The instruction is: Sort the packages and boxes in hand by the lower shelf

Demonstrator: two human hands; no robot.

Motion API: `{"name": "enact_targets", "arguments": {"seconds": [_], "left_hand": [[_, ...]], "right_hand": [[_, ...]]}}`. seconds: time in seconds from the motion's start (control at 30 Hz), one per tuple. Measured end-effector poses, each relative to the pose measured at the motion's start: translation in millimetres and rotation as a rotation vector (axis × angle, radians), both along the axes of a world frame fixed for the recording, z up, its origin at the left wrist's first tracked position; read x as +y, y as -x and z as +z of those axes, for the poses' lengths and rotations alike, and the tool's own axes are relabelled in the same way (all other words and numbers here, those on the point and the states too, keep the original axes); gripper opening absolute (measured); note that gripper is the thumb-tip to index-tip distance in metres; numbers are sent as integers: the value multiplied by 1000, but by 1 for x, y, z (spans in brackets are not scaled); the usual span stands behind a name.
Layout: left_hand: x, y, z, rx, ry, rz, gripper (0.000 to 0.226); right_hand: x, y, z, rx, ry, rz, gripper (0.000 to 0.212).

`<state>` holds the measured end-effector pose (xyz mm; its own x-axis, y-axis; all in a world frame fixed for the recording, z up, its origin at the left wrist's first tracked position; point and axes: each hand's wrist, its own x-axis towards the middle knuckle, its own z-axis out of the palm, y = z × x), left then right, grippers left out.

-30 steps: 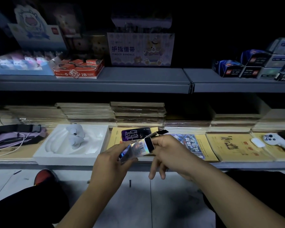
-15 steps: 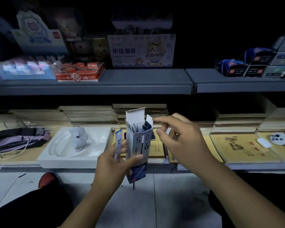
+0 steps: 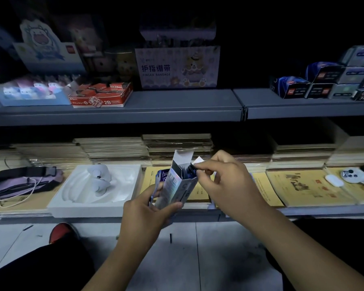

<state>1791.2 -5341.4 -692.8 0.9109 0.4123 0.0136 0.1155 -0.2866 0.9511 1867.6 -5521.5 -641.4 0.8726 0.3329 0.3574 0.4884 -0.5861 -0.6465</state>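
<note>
Left hand grips small carton upright, in the air before the lower shelf. Right hand pinches side flap at open top. Risk: tilted carton could spill contents; hard tug might tear flap.
</note>
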Motion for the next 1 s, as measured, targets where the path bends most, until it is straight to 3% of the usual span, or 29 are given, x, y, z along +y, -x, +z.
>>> {"name": "enact_targets", "arguments": {"seconds": [0.13,0.33,0.47,0.7,0.87,1.0], "left_hand": [[4,1,-4,-35,-320,15,53],[4,2,-8,-114,-616,5,56],[4,2,-8,-119,-660,-2,55],[7,2,-17,-156,-696,-20,49],[10,3,-20,-173,-684,-41,42],[10,4,-19,-216,-661,-39,43]], "right_hand": [[5,-1,-4,54,-50,-76,17],[8,4,-7,-20,192,-117,9],[10,7,-5,-112,245,-36,11],[11,14,6,468,102,43,17],[9,12,11,575,107,119,32],[10,17,15,590,31,135,30]]}}
